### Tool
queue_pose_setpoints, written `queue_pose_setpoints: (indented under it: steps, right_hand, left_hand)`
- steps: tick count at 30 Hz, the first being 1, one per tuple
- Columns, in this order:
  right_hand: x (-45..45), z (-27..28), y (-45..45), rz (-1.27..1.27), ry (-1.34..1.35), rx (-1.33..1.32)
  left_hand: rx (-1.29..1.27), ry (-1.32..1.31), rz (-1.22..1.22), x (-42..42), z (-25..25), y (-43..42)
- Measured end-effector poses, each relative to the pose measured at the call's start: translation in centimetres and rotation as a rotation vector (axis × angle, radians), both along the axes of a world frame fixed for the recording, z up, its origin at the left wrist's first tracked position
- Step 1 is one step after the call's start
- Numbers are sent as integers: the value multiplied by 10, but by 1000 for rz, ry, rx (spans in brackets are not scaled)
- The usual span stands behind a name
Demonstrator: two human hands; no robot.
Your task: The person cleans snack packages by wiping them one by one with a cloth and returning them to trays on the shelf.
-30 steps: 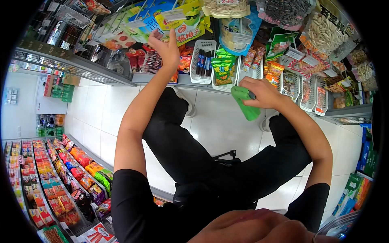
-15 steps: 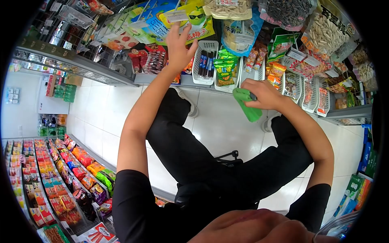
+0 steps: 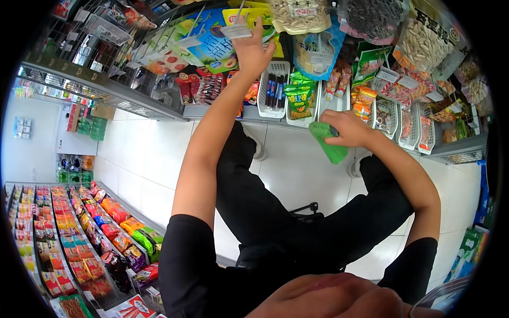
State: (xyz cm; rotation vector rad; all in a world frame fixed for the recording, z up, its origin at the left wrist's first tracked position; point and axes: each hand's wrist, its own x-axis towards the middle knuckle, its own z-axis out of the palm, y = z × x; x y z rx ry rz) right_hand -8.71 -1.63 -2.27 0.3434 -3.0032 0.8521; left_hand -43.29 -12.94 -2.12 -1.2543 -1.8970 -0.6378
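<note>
My left hand (image 3: 252, 54) is raised at the hanging snack bags, its fingers apart. It lies against a yellow bag (image 3: 271, 40) and beside a price tag (image 3: 236, 31), and it hides much of that bag. Just left of it hangs a blue bag (image 3: 212, 47). My right hand (image 3: 347, 129) is closed around a green cloth (image 3: 330, 144), which hangs down in front of the lower shelf. A small dark part shows at its fingers; I cannot make out what it is.
White baskets (image 3: 273, 112) of small snacks line the lower shelf, some with green packets (image 3: 300, 98). Bags of seeds (image 3: 302, 13) hang above. Behind on the left stands a rack of packaged snacks (image 3: 85, 238). White floor tiles (image 3: 286, 159) lie beneath my legs.
The view has shifted slightly, so most things appear further right. My left hand has moved across the yellow bag, and more of the blue bag shows. My right hand keeps hold of the green cloth.
</note>
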Motion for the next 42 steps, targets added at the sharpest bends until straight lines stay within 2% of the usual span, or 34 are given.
queue_pose_setpoints:
  steps: [3,5,6,9,13,18,21,26,29,30,33,36,38,42]
  right_hand:
    - [-1,1,1,-12,-34,-13]
    - [-1,-1,5,-13,-32,-7]
    - [-2,-5,6,-10,-18,0]
    - [-6,-13,9,8,-7,-2]
    - [-11,-19,5,35,-80,62]
    - [-10,-34,1,110,-132,58]
    - [-7,-40,2,134,-144,88]
    - [-3,-40,3,128,-158,115]
    - [-2,-36,3,119,-139,116]
    - [-1,-35,3,117,-137,108]
    - [0,-33,2,100,-159,114]
    - [0,-34,0,101,-164,124]
    - [2,-33,0,99,-160,127]
    - [3,-31,0,90,-168,126]
  left_hand:
    - [12,-21,-12,-6,1,8]
    - [-3,-128,-70,-13,-4,7]
    - [21,-13,-37,-3,8,0]
    - [40,-83,-65,0,5,-6]
    - [-157,-48,-148,-12,-7,-28]
    - [-206,-32,-215,-36,-22,-70]
    - [-112,-100,-72,-48,-34,-99]
    - [-114,-346,159,-58,-48,-134]
    - [172,-450,374,-73,-64,-129]
    - [228,-581,399,-83,-72,-128]
    - [392,-702,242,-96,-76,-126]
    - [501,-981,134,-80,-60,-120]
    - [499,-1019,153,-94,-70,-117]
    - [440,-1155,101,-75,-51,-118]
